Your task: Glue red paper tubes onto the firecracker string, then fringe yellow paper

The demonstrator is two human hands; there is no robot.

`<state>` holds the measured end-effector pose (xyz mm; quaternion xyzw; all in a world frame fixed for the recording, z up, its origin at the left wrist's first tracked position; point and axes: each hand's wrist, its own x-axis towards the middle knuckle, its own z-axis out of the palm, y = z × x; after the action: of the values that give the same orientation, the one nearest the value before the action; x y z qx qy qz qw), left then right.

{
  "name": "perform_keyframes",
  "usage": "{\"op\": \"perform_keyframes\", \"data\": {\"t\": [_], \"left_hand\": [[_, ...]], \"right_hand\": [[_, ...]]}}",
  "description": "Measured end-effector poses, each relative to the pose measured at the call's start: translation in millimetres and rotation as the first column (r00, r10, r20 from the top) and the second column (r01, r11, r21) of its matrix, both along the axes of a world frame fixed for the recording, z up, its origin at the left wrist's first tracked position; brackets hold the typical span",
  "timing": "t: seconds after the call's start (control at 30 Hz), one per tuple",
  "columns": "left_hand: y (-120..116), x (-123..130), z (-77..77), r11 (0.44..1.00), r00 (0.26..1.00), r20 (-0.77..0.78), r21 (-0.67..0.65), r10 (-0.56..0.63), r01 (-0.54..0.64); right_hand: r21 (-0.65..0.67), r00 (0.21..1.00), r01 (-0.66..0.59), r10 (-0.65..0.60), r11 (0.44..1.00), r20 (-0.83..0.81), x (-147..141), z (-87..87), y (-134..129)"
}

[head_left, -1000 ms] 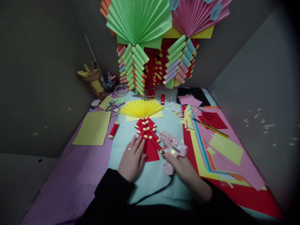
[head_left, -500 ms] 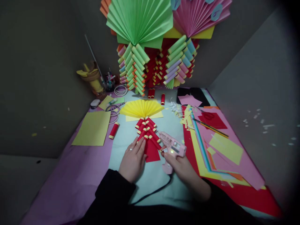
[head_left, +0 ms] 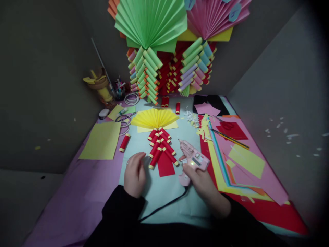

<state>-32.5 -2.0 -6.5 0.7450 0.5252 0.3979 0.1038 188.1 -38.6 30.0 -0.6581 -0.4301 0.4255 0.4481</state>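
Observation:
A pink glue gun (head_left: 194, 159) is gripped in my right hand (head_left: 203, 181), its nozzle pointing up and left, its black cord trailing toward me. My left hand (head_left: 135, 174) hovers or rests just left of the paper rolls, fingers curled together; whether anything is between them is hidden. Between my hands, red rolls with yellow ends (head_left: 156, 157) form two slanting columns on a red paper strip (head_left: 166, 166). Above them spreads a yellow pleated fan (head_left: 155, 118). One loose red roll (head_left: 124, 142) lies left of the fan piece.
Yellow paper (head_left: 101, 140) lies at left, near white rings (head_left: 123, 123). Layered coloured sheets (head_left: 257, 171), red paper with scissors (head_left: 231, 129) and a pencil (head_left: 232, 139) lie at right. Green (head_left: 151, 25) and pink (head_left: 205, 19) fan decorations hang at the back.
My left hand has come off the rolls and moved left and toward me, uncovering the lowest left roll. The glue gun has shifted slightly right, away from the rolls.

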Motion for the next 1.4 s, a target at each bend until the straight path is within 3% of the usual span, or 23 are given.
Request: {"op": "perform_keyframes", "data": {"t": [0.3, 0.43, 0.73, 0.9, 0.97, 1.03, 1.13, 1.23, 1.3, 1.4], "left_hand": [[-2, 8, 7.1, 0.991, 0.981, -0.142, -0.028, -0.131, 0.128], [-1, 6, 5.4, 0.991, 0.983, -0.130, -0.012, -0.130, 0.130], [0, 6, 9.8, 0.985, 0.986, -0.068, 0.068, -0.154, 0.159], [-7, 8, 20.3, 0.963, 0.971, -0.001, 0.127, -0.238, 0.237], [-14, 10, 30.3, 0.945, 0.942, 0.081, 0.040, -0.327, 0.325], [-19, 14, 42.7, 0.868, 0.872, 0.215, -0.148, -0.439, 0.474], [-21, 23, 59.7, 0.604, 0.735, 0.422, -0.420, -0.531, 0.677], [-8, 27, 69.0, 0.394, 0.633, 0.572, -0.496, -0.522, 0.774], [9, 22, 70.5, 0.323, 0.565, 0.664, -0.464, -0.489, 0.825], [39, 4, 66.8, 0.270, 0.490, 0.756, -0.410, -0.434, 0.871]], "right_hand": [[0.002, 0.999, -0.041, 0.041, 0.999, -0.017, 0, -8.1, 1], [0.005, 0.998, -0.046, 0.047, 0.999, -0.041, 0, -11.8, 2], [0.011, 0.998, -0.030, 0.030, 1.000, -0.061, -3, -2.6, 0], [0.060, 0.987, -0.130, 0.135, 0.990, -0.084, -3, 1.4, -5], [0.095, 0.973, -0.209, 0.216, 0.973, -0.076, -5, 6.3, -9], [0.133, 0.953, -0.288, 0.298, 0.948, -0.060, -8, 12.7, -12], [0.194, 0.922, -0.369, 0.385, 0.909, -0.049, -16, 23.7, -12], [0.248, 0.888, -0.444, 0.460, 0.861, -0.007, -28, 34.7, -1], [0.314, 0.863, -0.489, 0.503, 0.814, 0.038, -36, 39.8, 9], [0.385, 0.831, -0.525, 0.555, 0.759, 0.040, -43, 40.5, 24]]}}
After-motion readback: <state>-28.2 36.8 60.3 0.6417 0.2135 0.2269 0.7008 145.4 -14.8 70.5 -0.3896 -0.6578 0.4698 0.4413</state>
